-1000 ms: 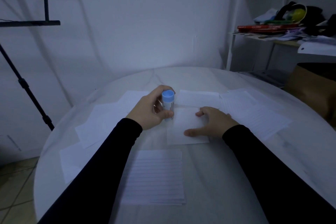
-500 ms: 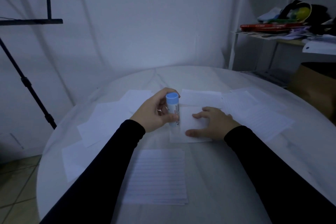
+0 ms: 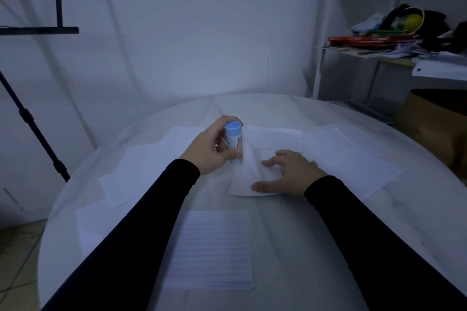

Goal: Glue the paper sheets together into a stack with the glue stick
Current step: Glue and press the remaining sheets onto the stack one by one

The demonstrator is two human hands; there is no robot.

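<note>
Two hands at frame centre — left hand (image 3: pixel 211 150) wrapped round the upright glue stick (image 3: pixel 234 142), blue end up, lower end at the left edge of a small blank sheet (image 3: pixel 249 174). Right hand (image 3: pixel 288 174) lies flat, fingers spread, pinning that sheet. Looks like the gluing step. Next — likely carry it onto the lined stack (image 3: pixel 211 250) at lower centre, edges squared.

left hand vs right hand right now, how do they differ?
The left hand grips the glue stick, held about upright; the right hand holds nothing. Left fingers curl round the tube; the right hand's lie spread flat on the small paper sheet, pressing it down. Both wear black sleeves.
</note>
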